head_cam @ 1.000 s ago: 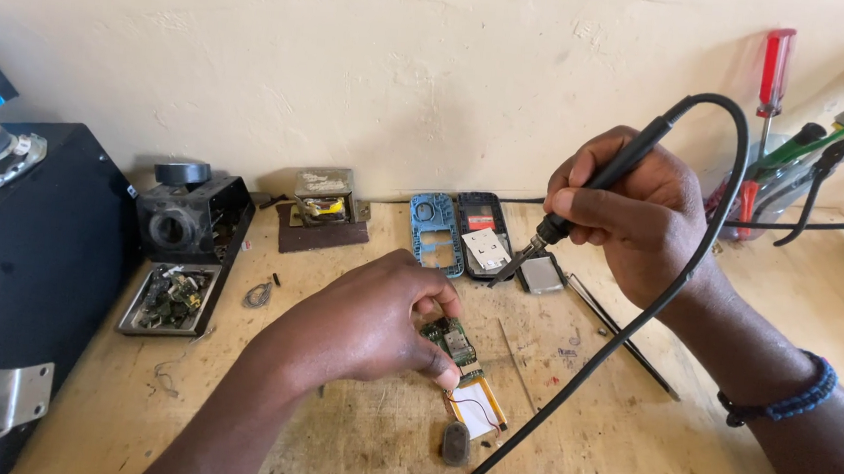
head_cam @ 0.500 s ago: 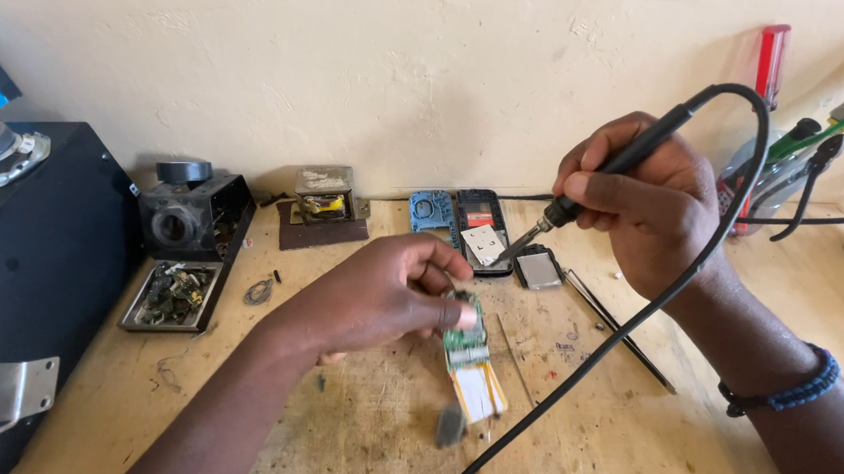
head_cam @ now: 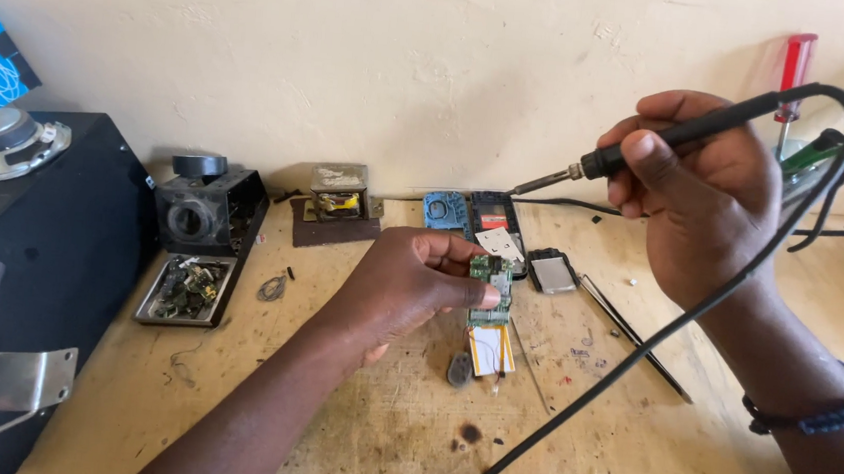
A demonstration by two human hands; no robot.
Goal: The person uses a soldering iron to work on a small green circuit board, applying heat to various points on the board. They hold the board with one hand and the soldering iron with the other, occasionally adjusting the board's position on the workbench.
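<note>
Scratched plywood workbench (head_cam: 376,434) runs below a cream wall; at centre frame the left hand (head_cam: 408,286) pinches a small green circuit board (head_cam: 491,291) between thumb and fingertips, lifted just above the wood (a pale display panel (head_cam: 490,349) trails beneath it); upper right, the right hand (head_cam: 701,194) grips a black soldering iron (head_cam: 670,141), tip raised near a blue phone frame (head_cam: 444,210); a metal tray of parts (head_cam: 185,289) sits left of centre.

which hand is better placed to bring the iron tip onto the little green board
Right. The right hand holds the soldering iron, tip raised and aimed toward the circuit board. The left hand is pinching that board above the wooden bench, so it likely just steadies it.
</note>
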